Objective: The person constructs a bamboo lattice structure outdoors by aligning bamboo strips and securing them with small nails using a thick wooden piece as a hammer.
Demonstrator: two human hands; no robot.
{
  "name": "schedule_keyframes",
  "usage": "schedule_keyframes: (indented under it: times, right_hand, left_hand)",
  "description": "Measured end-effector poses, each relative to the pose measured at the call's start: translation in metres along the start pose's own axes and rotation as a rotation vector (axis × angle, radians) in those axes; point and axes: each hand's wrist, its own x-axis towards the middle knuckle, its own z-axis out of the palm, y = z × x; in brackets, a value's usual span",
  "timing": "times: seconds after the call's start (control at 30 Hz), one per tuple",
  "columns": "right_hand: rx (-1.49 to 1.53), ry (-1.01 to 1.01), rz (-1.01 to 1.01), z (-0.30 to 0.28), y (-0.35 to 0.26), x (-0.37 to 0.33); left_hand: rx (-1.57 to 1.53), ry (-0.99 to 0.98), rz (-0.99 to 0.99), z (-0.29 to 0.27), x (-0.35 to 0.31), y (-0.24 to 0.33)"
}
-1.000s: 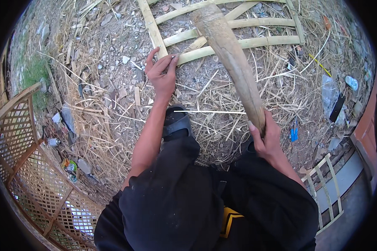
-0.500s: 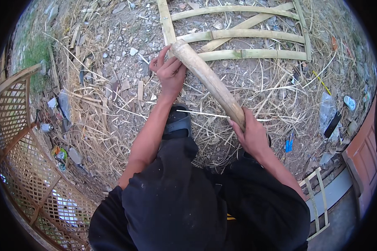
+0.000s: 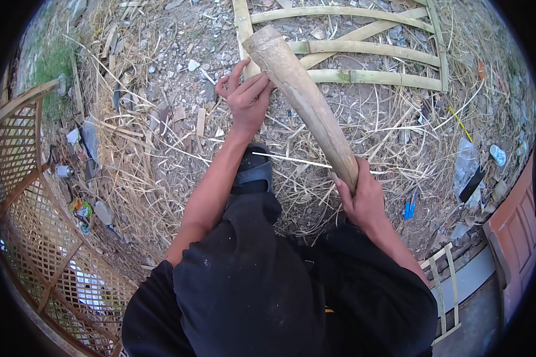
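Observation:
My right hand is wrapped around the lower end of a thick, pale wooden club. The club slants up and to the left, its blunt far end over the near left corner of a bamboo slat frame. At that corner is my left hand, with thumb and fingertips pinched together and the other fingers raised. Whatever the pinch holds is too small or too hidden to make out. The frame has several curved slats and one diagonal slat between its side strips.
Dry shavings and stones cover the ground. A lattice panel stands at the left. Toward the right lie a blue object, a clear plastic bag and a brown panelled door. A small slat frame rests lower right. My sandalled foot is below my left hand.
The club's far end has lifted up and away from my left hand. My right hand has shifted slightly right and down. My left hand keeps its pinch at the frame's corner.

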Motion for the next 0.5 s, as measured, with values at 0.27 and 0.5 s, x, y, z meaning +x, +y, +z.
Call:
schedule_keyframes:
  times: [0.27, 0.5]
  right_hand:
    - [-0.015, -0.06, 0.034, -0.007, -0.002, 0.003]
    - [-0.123, -0.154, 0.169, 0.001, 0.017, 0.005]
  left_hand:
    - [0.004, 0.016, -0.002, 0.004, 0.0, 0.004]
    - [0.031, 0.011, -0.002, 0.007, 0.008, 0.016]
